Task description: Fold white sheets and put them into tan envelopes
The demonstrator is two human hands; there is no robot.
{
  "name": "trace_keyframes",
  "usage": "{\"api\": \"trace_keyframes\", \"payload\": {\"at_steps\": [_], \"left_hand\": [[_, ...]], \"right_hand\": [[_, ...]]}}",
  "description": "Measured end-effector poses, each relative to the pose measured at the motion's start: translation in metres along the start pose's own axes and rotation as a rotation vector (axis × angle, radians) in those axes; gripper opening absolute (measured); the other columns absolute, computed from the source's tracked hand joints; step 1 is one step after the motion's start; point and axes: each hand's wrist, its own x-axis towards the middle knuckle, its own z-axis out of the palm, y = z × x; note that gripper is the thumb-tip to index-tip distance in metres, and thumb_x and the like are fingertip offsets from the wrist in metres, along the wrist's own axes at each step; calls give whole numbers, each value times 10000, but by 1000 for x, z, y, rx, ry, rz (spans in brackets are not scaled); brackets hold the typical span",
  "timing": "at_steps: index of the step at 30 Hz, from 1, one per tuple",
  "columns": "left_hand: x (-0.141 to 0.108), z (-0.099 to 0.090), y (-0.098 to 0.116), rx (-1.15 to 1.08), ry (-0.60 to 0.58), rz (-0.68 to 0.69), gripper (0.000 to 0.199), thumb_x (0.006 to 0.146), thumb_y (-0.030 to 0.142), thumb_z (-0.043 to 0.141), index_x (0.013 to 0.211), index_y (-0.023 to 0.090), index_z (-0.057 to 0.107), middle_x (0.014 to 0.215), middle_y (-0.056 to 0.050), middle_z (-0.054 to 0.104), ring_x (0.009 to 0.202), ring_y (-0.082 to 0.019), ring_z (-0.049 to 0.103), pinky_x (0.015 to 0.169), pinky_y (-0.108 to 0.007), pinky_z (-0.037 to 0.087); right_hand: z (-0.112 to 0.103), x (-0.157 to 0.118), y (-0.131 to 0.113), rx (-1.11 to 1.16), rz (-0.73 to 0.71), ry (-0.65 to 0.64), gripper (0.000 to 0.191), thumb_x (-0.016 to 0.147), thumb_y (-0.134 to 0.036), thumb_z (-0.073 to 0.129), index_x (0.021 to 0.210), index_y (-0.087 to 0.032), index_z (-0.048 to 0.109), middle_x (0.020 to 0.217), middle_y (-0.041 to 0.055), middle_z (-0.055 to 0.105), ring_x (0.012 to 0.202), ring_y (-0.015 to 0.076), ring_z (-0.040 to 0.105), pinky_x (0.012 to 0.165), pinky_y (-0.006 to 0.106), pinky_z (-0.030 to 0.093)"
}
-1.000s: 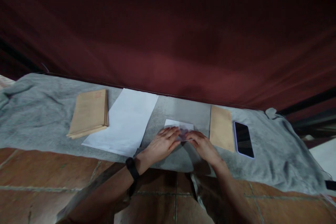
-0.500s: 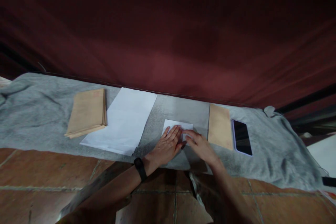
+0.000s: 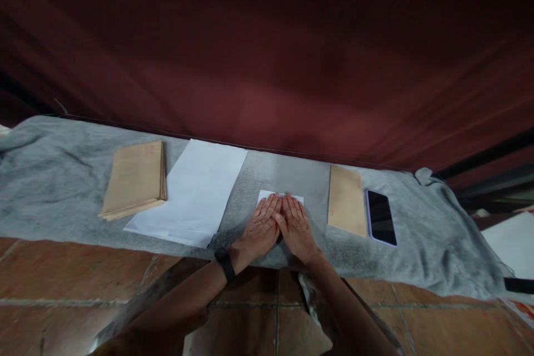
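My left hand point(image 3: 261, 228) and my right hand point(image 3: 297, 231) lie flat side by side, palms down, fingers stretched out straight and pointing away from me, on the small paper point(image 3: 264, 195). The two meet along their inner edges, the right thumb reaching across to the left hand. Only the far strip of the paper shows beyond and between my fingertips; the rest is hidden under my hands, so I cannot tell how it is folded, if at all. It rests on the grey cloth point(image 3: 287, 169), near the middle, in front of me. To my left is the big sheet point(image 3: 204, 183), white and set at a slant, and the brown stack point(image 3: 133, 178) overlaps its left side, a faint red mark near its far corner. To my right lies the envelope point(image 3: 346, 200), a single brown one, and just beside it the phone point(image 3: 381, 218), dark screen up in a pale purple case. I wear a black band point(image 3: 225, 266) on my left wrist. Beyond the cloth hangs the dark red curtain point(image 3: 250, 67), and below its near edge are the brown tiles point(image 3: 62, 272)
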Motion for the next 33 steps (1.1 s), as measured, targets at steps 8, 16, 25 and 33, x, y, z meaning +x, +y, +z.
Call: {"api": "trace_keyframes", "payload": {"at_steps": [8,16,25,33], "left_hand": [[0,-8,-14,48,13,-96,605,1013,275,357,1553,1,342,1635,-221,343,1551,-301,262,1273,-497,224],[0,-16,-13,53,3,-150,689,1014,439,435,1544,4,362,1628,-236,344,1549,-319,269,1286,-515,174],[2,-21,-8,58,-14,-167,664,1025,418,423,1537,-3,372,1620,-234,359,1537,-313,301,1287,-510,169],[3,-24,-6,33,-14,-134,633,1024,369,405,1546,13,371,1612,-211,387,1543,-306,289,1287,-525,174]], "right_hand": [[6,-4,5,-66,-44,74,622,1084,-435,323,1603,-93,299,1647,179,341,1536,269,308,1251,501,267],[6,-6,19,-106,-30,99,645,1079,-437,326,1598,-55,287,1640,212,341,1534,302,297,1230,527,286],[3,-11,36,-169,-10,166,645,1083,-428,355,1590,-34,296,1625,236,359,1520,310,323,1226,522,299],[0,-4,20,-111,65,230,612,1087,-358,308,1610,-49,238,1623,269,340,1533,353,289,1194,611,313]]}}
